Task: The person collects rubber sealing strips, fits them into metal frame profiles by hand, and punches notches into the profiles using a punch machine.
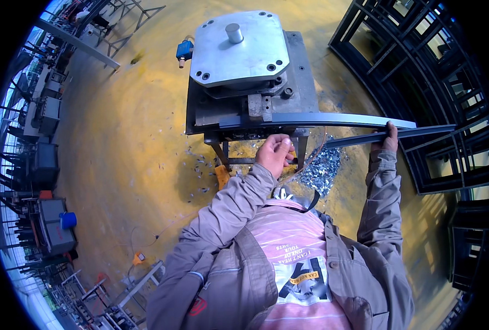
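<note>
A long light-grey metal profile (pixel 332 119) lies with its left end at the front of the press (pixel 239 52), below the small die block (pixel 260 107). My right hand (pixel 389 138) is closed around the profile near its right end. A second, darker profile (pixel 365 138) runs just below the first and passes by the same hand; whether it is gripped too, I cannot tell. In front of the press, below the profile's left part, my left hand (pixel 275 155) is closed with fingers curled and thumb pressed in. Anything inside that hand is hidden.
Metal scraps (pixel 321 170) are heaped on the yellow floor beside the press stand. A blue fitting (pixel 184 50) juts from the press's left side. Dark metal frames (pixel 409 82) stand at the right. Machines (pixel 49 159) and a blue container (pixel 68 220) line the left.
</note>
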The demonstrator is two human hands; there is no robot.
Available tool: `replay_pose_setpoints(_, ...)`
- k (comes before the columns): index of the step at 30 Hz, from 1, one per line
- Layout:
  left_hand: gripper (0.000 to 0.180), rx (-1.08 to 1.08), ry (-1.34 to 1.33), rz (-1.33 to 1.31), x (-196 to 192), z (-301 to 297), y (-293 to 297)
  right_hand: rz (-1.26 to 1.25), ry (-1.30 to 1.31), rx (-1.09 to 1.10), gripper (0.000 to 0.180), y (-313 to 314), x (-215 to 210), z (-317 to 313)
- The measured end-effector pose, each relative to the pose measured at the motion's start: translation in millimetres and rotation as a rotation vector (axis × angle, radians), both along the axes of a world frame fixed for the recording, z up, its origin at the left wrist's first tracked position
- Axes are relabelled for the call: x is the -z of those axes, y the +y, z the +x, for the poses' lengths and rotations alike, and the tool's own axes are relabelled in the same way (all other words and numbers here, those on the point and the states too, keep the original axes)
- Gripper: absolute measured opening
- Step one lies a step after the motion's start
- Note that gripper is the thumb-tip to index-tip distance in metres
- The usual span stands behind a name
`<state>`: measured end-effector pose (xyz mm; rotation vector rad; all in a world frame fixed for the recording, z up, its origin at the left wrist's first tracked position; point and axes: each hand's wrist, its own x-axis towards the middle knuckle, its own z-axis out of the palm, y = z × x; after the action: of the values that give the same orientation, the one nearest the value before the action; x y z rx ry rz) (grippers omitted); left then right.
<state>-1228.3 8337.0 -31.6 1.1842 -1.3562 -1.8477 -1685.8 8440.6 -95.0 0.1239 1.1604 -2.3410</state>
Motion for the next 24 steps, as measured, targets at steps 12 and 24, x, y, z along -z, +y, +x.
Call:
replay_pose_setpoints(12,0.037,-0.724,0.183,-0.034,-2,123,-90,-0.006,-0.111,-0.305,0.019,-46,-39,200)
replay_pose_setpoints(24,0.026,-0.749,0.226,-0.034,1,141,-92,0.089,-0.017,-0.226,0.033,-30,-42,172)
